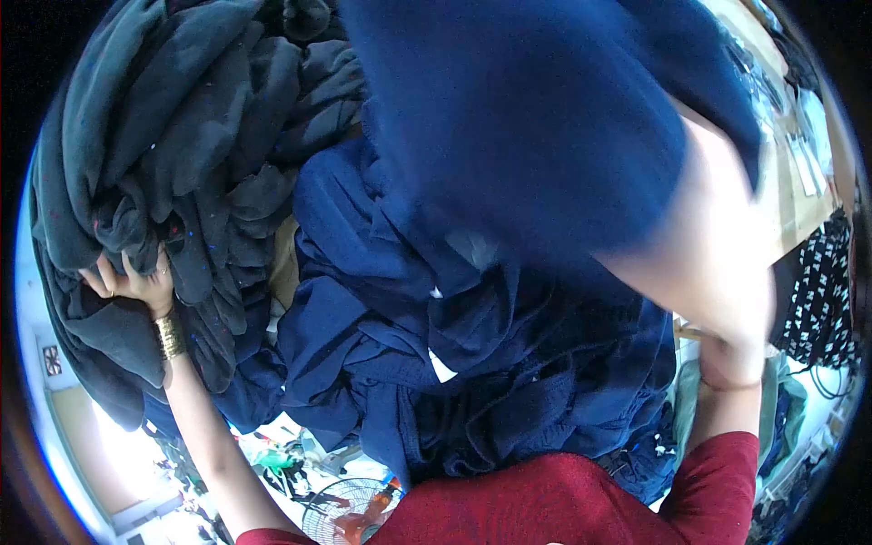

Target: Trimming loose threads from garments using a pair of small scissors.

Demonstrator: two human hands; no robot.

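Observation:
On the left, my left hand [136, 280], with a gold bracelet at its wrist, is sunk in a heap of dark grey cloth [204, 136]. Its fingers are curled into a fold, with their tips hidden. My right hand [704, 232] is raised on the right and smeared by motion. It grips a navy garment [536, 118] that hangs in a broad blurred sheet across the top middle; the cloth covers most of the fingers. More navy garments [336, 336] lie bunched underneath, and a small white tag [442, 366] shows among them.
A standing fan [350, 509] with orange parts is below, near my body. At the right are a tan table [799, 213] with small items on it and a black-and-white patterned cloth [817, 295]. Green and white scraps [282, 459] lie lower left.

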